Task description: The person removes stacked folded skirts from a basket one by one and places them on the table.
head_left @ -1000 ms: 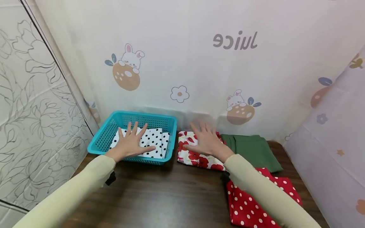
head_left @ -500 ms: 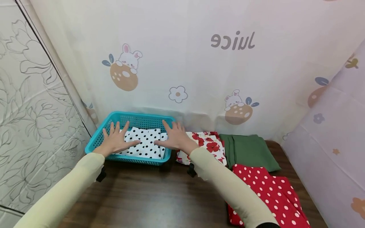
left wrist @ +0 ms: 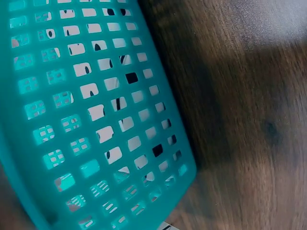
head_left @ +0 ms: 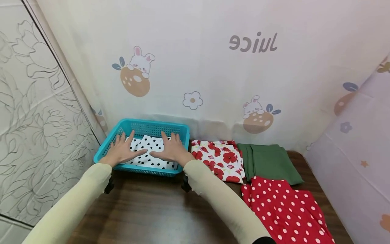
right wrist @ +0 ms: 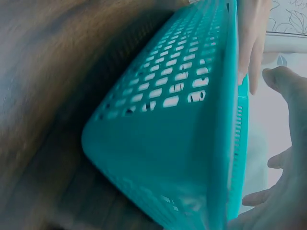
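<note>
A turquoise plastic basket point(head_left: 149, 170) with lattice walls stands at the back left of the wooden table. Inside it lies a folded white cloth with black dots point(head_left: 155, 145). My left hand point(head_left: 121, 150) hovers over the basket's left half, fingers spread. Over its right half is my right hand point(head_left: 173, 149), fingers spread too, the two thumbs pointing at each other. Both hands hold nothing. In the left wrist view only the basket's wall point(left wrist: 105, 115) and the table show. The right wrist view has my right hand point(right wrist: 288, 182) beyond the basket's rim, the left hand's fingers point(right wrist: 249, 43) farther off.
Right of the basket lies a folded white cloth with red flowers point(head_left: 217, 161). Beside it is a folded green cloth point(head_left: 272, 162). A red cloth with white dots point(head_left: 286, 210) lies nearer, at the right. Printed curtains point(head_left: 207, 67) border the table behind and on the sides.
My right hand has moved left, from over the flowered cloth to over the basket. The left hand has shifted a little left. The cloths and basket have stayed in place.
</note>
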### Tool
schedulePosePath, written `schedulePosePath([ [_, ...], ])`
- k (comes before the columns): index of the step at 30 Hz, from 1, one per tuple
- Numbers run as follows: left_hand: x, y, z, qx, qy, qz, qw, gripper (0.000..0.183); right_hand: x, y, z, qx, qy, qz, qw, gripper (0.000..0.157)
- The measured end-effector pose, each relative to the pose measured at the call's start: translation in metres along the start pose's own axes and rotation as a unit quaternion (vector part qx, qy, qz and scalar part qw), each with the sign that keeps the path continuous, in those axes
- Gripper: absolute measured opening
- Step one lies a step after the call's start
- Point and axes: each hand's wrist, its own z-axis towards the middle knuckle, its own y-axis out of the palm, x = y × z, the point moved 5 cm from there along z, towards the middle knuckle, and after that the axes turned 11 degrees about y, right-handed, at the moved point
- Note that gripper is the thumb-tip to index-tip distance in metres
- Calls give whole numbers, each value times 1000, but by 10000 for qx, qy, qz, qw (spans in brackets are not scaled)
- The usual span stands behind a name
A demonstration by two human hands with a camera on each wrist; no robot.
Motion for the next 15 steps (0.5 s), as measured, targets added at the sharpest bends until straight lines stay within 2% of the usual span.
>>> schedulePosePath([
  [9,1,5,2,-326,-204,-246,9990,118,2,17,1,-313,425,553,9971,100],
  [15,-2,8,0,-770,-443,-319,9955,119,-1,24,0,-469,804,742,9929,95],
])
